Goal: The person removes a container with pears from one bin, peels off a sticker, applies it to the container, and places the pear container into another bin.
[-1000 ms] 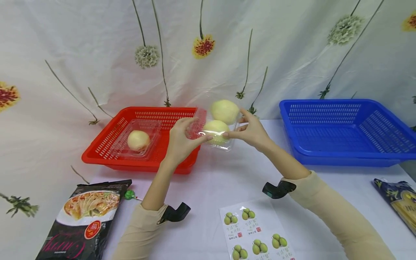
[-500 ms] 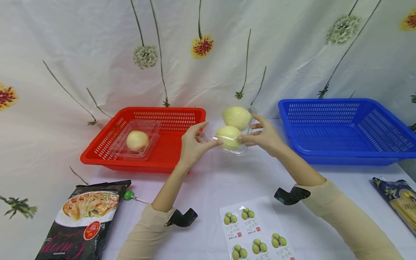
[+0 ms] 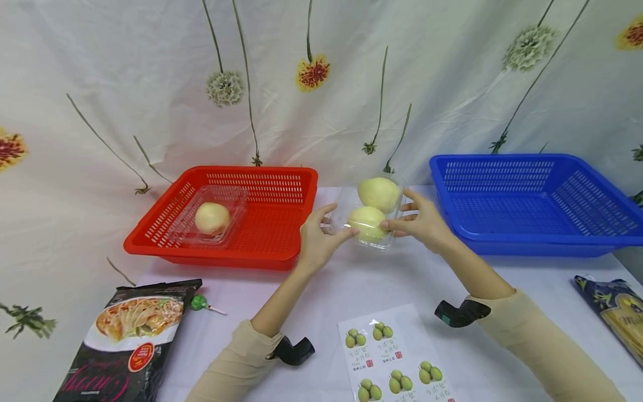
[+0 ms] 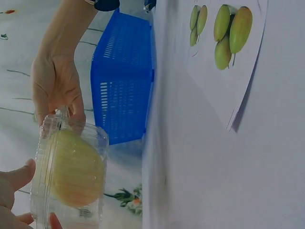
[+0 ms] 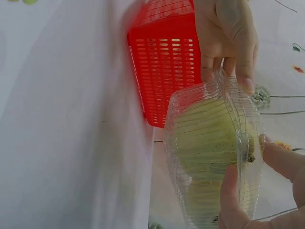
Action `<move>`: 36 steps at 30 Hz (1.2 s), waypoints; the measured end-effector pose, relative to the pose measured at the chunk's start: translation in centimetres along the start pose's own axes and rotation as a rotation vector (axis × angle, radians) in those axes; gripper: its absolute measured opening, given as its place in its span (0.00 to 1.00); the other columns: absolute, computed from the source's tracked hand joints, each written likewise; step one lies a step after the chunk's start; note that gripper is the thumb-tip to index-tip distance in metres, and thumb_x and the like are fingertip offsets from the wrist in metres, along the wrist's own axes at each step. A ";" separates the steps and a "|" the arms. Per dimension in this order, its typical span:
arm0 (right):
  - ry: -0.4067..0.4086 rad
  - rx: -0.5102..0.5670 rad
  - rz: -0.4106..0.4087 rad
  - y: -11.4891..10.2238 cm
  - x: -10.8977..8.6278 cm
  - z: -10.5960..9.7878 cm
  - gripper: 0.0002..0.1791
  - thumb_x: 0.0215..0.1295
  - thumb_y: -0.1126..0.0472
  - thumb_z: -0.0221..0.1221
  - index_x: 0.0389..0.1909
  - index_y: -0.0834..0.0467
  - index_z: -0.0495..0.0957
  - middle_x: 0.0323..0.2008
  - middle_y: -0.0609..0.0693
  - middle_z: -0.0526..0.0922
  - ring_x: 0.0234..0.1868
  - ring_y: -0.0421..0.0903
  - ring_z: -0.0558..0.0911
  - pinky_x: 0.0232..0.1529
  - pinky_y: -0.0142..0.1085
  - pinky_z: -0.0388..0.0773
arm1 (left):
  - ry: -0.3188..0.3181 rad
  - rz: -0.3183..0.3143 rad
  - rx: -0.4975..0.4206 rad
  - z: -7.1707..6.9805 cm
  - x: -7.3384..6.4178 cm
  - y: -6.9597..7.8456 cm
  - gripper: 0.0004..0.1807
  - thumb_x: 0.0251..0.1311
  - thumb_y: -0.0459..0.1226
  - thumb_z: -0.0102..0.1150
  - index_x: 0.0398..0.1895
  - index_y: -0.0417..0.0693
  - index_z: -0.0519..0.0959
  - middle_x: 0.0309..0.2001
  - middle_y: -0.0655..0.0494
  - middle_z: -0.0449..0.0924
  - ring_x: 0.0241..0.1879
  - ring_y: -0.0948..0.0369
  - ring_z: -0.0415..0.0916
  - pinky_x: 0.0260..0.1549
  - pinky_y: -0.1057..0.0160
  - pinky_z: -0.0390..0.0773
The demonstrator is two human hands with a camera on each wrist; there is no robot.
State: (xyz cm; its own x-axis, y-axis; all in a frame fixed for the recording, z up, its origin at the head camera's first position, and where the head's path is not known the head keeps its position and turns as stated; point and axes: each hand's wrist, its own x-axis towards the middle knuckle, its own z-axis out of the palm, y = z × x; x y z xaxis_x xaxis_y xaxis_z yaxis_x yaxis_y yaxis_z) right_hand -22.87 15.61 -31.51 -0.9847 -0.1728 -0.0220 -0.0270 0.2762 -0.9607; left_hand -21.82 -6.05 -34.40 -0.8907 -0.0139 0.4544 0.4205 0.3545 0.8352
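Observation:
Both hands hold up a clear plastic clamshell box [image 3: 345, 205] between the two baskets, above the white table. Two pale yellow-green fruits [image 3: 379, 194] lie inside it, one behind the other. My left hand [image 3: 318, 241] grips the box's left side, thumb at the front edge. At the right side, my right hand [image 3: 427, 224] pinches the rim, with the thumb in front and the fingers behind. In the right wrist view the box [image 5: 178, 107] is tilted and its lid and base meet along the rim, where my right thumb [image 5: 229, 191] presses.
A red basket [image 3: 266, 237] on the left contains another clamshell box [image 3: 232, 196] with one fruit. On the right stands a blue basket [image 3: 502, 209]. Nearer lie a black noodle packet [image 3: 138, 335], a green lollipop [image 3: 198, 302], a fruit sticker sheet [image 3: 389, 357] and a blue pasta bag [image 3: 615, 310].
Both hands have carried the clamshell box rightward and a little lower, away from over the red basket's right end. Their grip looks much the same.

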 end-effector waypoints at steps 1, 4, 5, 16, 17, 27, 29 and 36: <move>0.006 0.002 0.003 0.2 0.0 0.1 0.52 0.56 0.66 0.65 0.73 0.63 0.39 0.60 0.71 0.59 0.56 0.64 0.70 0.41 0.40 0.81 | 0.008 -0.021 -0.013 0.2 -0.1 -0.1 0.35 0.38 0.35 0.77 0.54 0.34 0.75 0.42 0.36 0.78 0.35 0.48 0.74 0.34 0.58 0.78; 0.022 0.014 0.012 1.0 0.0 0.4 0.52 0.56 0.65 0.65 0.73 0.63 0.40 0.59 0.71 0.59 0.54 0.62 0.69 0.41 0.38 0.81 | 0.047 -0.092 -0.037 0.6 -0.3 -0.3 0.36 0.39 0.36 0.76 0.56 0.34 0.74 0.44 0.37 0.77 0.37 0.47 0.75 0.34 0.61 0.76; 0.028 0.023 0.020 1.2 0.0 0.6 0.52 0.56 0.65 0.65 0.73 0.63 0.40 0.58 0.70 0.59 0.54 0.61 0.69 0.40 0.38 0.81 | 0.064 -0.112 -0.044 0.8 -0.4 -0.3 0.36 0.39 0.36 0.75 0.56 0.34 0.74 0.45 0.38 0.77 0.37 0.47 0.75 0.34 0.61 0.76; 0.101 0.081 0.096 2.4 -0.4 1.9 0.54 0.54 0.66 0.66 0.73 0.63 0.38 0.60 0.69 0.58 0.50 0.56 0.70 0.40 0.36 0.81 | 0.219 -0.135 -0.035 3.0 -1.3 -1.1 0.29 0.41 0.33 0.71 0.51 0.33 0.77 0.37 0.40 0.77 0.29 0.55 0.67 0.29 0.68 0.66; 0.102 0.082 0.102 2.5 -0.4 1.9 0.54 0.54 0.66 0.66 0.73 0.63 0.38 0.60 0.69 0.58 0.50 0.56 0.70 0.40 0.36 0.81 | 0.220 -0.130 -0.031 3.1 -1.3 -1.1 0.29 0.41 0.33 0.71 0.51 0.33 0.77 0.37 0.40 0.77 0.30 0.54 0.67 0.30 0.67 0.66; 0.066 0.043 0.125 3.2 -0.2 1.7 0.53 0.55 0.65 0.65 0.73 0.65 0.39 0.60 0.70 0.59 0.50 0.59 0.73 0.43 0.38 0.80 | 0.208 -0.118 -0.023 3.4 -2.1 -1.6 0.28 0.41 0.33 0.70 0.49 0.32 0.77 0.39 0.36 0.77 0.31 0.49 0.68 0.31 0.65 0.66; 0.053 0.043 0.126 3.4 -0.2 1.6 0.53 0.55 0.66 0.65 0.73 0.65 0.39 0.59 0.71 0.59 0.48 0.58 0.74 0.42 0.38 0.80 | 0.201 -0.123 -0.017 3.5 -2.2 -1.8 0.28 0.41 0.33 0.70 0.49 0.32 0.77 0.41 0.35 0.77 0.32 0.48 0.69 0.32 0.64 0.67; 0.008 0.053 0.133 4.2 0.1 1.4 0.52 0.56 0.66 0.65 0.72 0.66 0.38 0.60 0.72 0.58 0.43 0.54 0.77 0.42 0.39 0.81 | 0.177 -0.160 0.002 3.7 -2.6 -2.1 0.27 0.41 0.32 0.70 0.49 0.32 0.77 0.44 0.36 0.77 0.37 0.47 0.70 0.37 0.59 0.70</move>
State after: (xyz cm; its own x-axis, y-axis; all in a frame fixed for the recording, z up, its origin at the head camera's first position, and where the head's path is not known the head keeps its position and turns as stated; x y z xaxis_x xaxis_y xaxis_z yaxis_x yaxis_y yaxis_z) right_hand -22.85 15.38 -35.92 -0.9803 -0.1303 -0.1482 0.1128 0.2458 -0.9627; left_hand -21.02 -3.26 -38.51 -0.9016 -0.2335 0.3641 0.2764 0.3365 0.9002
